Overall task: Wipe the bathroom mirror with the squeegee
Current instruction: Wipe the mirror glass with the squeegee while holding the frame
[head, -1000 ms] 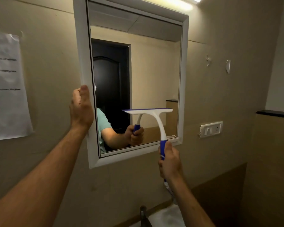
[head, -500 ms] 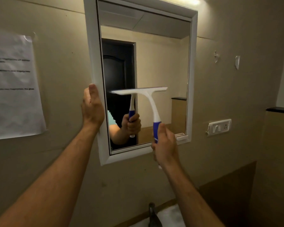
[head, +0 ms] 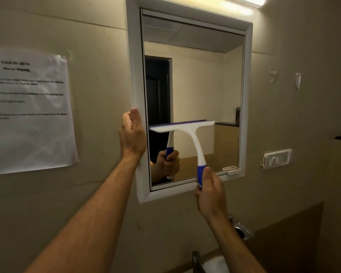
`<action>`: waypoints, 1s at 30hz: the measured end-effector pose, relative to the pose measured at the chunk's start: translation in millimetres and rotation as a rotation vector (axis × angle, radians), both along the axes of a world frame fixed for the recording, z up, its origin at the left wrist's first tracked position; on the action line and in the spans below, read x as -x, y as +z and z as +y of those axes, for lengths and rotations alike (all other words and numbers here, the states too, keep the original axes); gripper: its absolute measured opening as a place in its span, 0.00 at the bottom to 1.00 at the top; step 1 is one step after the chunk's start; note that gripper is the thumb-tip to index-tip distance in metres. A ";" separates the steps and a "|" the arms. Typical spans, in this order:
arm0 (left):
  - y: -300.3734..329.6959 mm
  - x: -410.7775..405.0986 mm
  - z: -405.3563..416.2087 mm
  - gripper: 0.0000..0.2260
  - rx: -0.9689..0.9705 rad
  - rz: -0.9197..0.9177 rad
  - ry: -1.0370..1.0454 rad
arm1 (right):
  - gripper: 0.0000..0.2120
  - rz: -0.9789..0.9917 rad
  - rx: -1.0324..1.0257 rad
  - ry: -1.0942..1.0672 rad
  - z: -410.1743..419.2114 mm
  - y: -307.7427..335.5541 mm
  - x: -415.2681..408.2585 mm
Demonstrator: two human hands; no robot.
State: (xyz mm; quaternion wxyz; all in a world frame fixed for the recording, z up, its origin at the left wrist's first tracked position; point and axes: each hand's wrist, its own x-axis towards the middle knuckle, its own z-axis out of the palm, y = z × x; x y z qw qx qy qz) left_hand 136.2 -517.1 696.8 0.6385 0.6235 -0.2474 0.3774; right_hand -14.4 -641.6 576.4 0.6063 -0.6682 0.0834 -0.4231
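Note:
A white-framed bathroom mirror (head: 197,79) hangs on the beige wall. My right hand (head: 210,191) grips the blue handle of a white squeegee (head: 187,129). Its blade lies level against the lower left part of the glass, with its reflection just behind it. My left hand (head: 132,134) rests flat against the left side of the mirror's frame, fingers up, holding nothing.
A printed paper sheet (head: 28,111) is taped to the wall on the left. A white switch plate (head: 277,159) sits right of the mirror, with two small hooks (head: 298,80) above it. A tap (head: 195,260) and basin edge show at the bottom. A lamp (head: 244,1) glows overhead.
The squeegee has moved left across the glass, from the lower right to the lower left part of the mirror. My left hand has stayed on the frame.

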 end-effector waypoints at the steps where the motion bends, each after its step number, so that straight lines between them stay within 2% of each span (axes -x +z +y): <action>1: 0.2 0.6 0.2 0.19 -0.001 -0.003 -0.001 | 0.21 0.000 0.007 -0.006 0.4 7.2 -2.6; 4: 0.6 2.3 0.3 0.19 0.003 -0.007 -0.017 | 0.18 0.022 0.025 -0.016 1.6 14.1 -8.6; 11: -0.1 3.4 0.2 0.18 0.013 -0.015 -0.049 | 0.15 0.098 -0.005 -0.033 3.5 -20.6 -1.7; 19: 1.1 5.7 1.5 0.18 0.014 -0.002 -0.060 | 0.20 0.209 -0.067 -0.041 16.1 -71.3 12.3; 30: 3.2 2.6 2.4 0.17 0.003 0.048 -0.043 | 0.19 0.345 -0.078 -0.049 15.7 -113.1 32.8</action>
